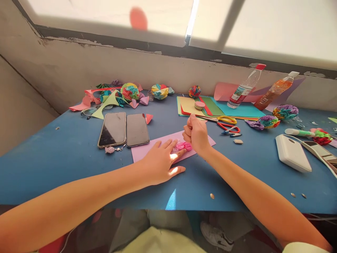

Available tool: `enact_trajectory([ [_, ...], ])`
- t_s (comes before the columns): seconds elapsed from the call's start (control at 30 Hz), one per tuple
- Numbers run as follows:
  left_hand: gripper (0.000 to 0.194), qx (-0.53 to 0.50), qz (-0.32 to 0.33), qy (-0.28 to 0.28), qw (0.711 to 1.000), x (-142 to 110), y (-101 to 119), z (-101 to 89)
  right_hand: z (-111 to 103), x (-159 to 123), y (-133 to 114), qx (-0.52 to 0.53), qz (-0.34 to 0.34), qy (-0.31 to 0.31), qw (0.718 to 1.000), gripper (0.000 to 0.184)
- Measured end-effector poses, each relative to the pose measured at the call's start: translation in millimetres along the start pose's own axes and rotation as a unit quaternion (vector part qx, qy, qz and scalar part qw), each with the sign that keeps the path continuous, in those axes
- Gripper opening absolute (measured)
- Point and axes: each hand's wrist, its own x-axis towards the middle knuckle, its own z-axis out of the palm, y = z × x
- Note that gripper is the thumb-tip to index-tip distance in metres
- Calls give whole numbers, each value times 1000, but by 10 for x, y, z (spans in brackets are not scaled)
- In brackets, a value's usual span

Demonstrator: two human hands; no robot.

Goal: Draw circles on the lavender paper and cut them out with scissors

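Observation:
A lilac sheet of paper (140,151) lies on the blue table in front of me. My left hand (159,161) rests flat across it, fingers spread. By its fingertips sits a small bright-pink bundle (185,146), perhaps thread in clear wrapping; the fingers partly cover it. My right hand (197,136) is closed in a fist just above the paper's right part, beside the bundle. Whatever the fist may hold is hidden. Two phones lie left of the paper, a dark one (113,128) and a second one (137,130).
Folded-paper balls (130,92) and paper scraps (105,105) line the back. Coloured sheets (226,108), yellow-and-red-handled scissors (226,120), a water bottle (243,89) and an orange drink bottle (275,92) stand or lie back right. A white power bank (292,153) lies right.

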Motion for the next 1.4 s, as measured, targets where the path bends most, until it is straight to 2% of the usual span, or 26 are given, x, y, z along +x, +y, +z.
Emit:
enact_trajectory([
  [0.1, 62, 5, -1, 6, 1000, 3, -1, 8, 18, -68, -39, -5, 13, -13, 1000, 44],
  [0.23, 62, 8, -1, -2, 1000, -2, 5, 0, 17, -96, -96, 29, -22, -6, 999, 44],
  [0.4, 64, 18, 0, 1, 1000, -1, 5, 9, -8, -10, 2, 26, 45, 15, 999, 40],
  [0.63, 63, 28, 11, 23, 999, 6, -4, 41, -21, 12, -19, 42, 36, 22, 998, 38],
  [0.8, 65, 33, 9, 3, 999, 12, 3, 26, 0, 17, -25, 59, 40, 25, 997, 38],
  [1.0, 63, 20, 9, 10, 1000, 6, 7, 25, -47, -3, -20, 66, 36, 44, 996, 37],
  [1.1, 63, 21, 6, 12, 1000, 0, 3, 22, -74, -21, -39, 54, 55, 60, 995, 38],
  [1.2, 63, 20, 2, 4, 1000, -2, 7, 17, -77, -22, -51, 66, 33, 59, 996, 39],
  [1.4, 64, 28, 4, 5, 1000, 0, 23, 22, -49, -22, -39, 61, 73, 61, 994, 36],
])
